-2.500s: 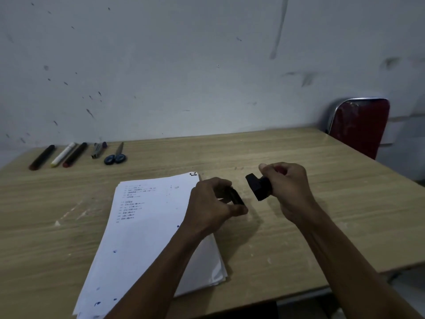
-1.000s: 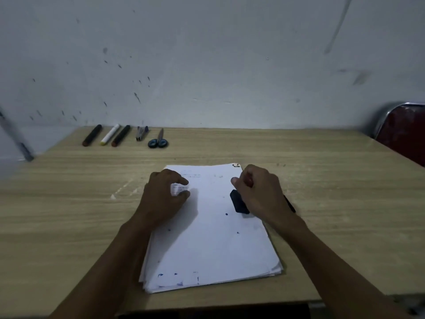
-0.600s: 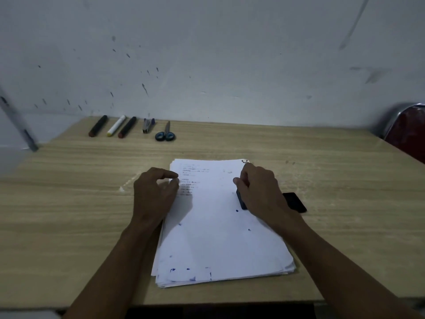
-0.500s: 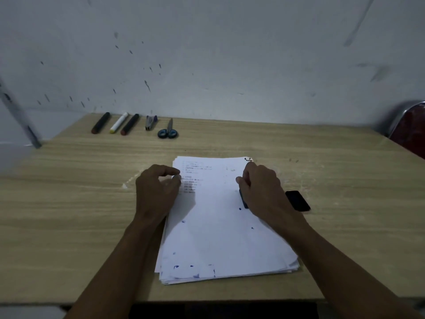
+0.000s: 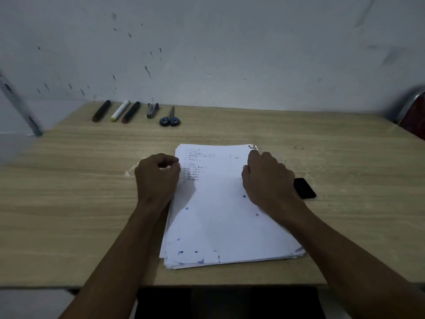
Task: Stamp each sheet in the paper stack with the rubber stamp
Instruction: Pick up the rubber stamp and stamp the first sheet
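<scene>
A stack of white paper with printed lines and small blue ink marks lies on the wooden table. My right hand sits curled on the stack's upper right part, pressing down on the black rubber stamp, which the hand hides. My left hand rests with curled fingers against the stack's left edge, and I see nothing held in it. The stamp's black cap lies on the table just right of my right hand.
Along the table's far edge lie three markers, a small stapler and scissors. A red chair stands at the far right. A wall closes off the back.
Both hands came from right of the stack onto it. The cap that the left hand held now lies on the table. The right hand lowered the stamp onto the top sheet.
</scene>
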Demonstrator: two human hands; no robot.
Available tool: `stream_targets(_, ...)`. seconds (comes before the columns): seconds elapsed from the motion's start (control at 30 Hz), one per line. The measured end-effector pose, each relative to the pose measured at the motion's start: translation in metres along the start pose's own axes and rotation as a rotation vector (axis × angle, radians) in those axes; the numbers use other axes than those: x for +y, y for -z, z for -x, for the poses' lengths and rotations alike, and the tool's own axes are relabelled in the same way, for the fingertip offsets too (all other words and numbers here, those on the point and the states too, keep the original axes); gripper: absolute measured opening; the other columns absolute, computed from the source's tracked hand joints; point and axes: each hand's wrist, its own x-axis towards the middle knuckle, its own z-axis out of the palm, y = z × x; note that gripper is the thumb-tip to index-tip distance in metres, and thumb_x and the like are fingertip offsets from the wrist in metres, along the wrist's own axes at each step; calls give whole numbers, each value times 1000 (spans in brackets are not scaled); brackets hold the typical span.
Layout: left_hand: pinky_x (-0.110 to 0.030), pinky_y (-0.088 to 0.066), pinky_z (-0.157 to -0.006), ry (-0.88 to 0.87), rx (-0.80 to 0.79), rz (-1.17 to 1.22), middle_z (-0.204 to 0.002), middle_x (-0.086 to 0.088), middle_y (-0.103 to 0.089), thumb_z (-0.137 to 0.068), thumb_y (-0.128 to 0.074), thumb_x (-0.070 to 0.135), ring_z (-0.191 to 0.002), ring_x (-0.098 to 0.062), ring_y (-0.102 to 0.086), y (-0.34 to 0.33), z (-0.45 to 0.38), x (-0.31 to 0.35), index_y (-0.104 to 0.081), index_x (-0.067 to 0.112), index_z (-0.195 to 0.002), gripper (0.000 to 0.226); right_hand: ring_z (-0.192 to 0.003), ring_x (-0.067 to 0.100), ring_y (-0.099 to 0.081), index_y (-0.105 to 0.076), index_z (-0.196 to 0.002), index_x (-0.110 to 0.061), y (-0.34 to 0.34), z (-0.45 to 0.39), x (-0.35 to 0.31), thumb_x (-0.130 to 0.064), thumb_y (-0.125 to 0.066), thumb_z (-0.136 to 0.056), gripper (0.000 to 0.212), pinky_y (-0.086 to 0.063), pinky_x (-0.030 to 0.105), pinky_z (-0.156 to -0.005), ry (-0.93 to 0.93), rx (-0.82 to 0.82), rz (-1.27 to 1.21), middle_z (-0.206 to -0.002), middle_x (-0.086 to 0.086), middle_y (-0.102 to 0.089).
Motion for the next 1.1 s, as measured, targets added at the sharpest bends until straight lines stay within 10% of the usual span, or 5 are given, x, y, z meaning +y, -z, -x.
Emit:
stream_targets(0.57, -12, -45, -67, 16, -52, -18, -73, 11, -67, -79, -66, 8, -73, 2, -61, 1, 1, -5, -74, 18, -80, 13, -69, 24, -42, -47, -109, -15, -2, -1, 2, -26, -38, -99, 18, -30, 31, -61, -13, 4, 1, -88, 1, -41)
stream_targets(0.87, -14, -44, -65, 17, -72, -27, -75, 5, -69, -79, -65, 5, -72, -1, -62, 5, 2, -6, -74, 14, -82, 13, -81, 25, -55, -47, -95, -20, 11, -7, 18, -16, -56, -79, 19, -40, 33, -68, -23, -146, -309, -91, -2, -57)
stream_targets(1.1, -25, -47, -74, -64, -99, -94, -80, 4, -69, -78, -73, 14, -77, -10, -63, 1, 2, -9, -74, 14, -90, 12, -81, 12, -59, -56, -95, -15, 26, -12, 58, -17, -82, -72, 34, -41, 8, -58, -259, 152, -856, -85, -4, -63)
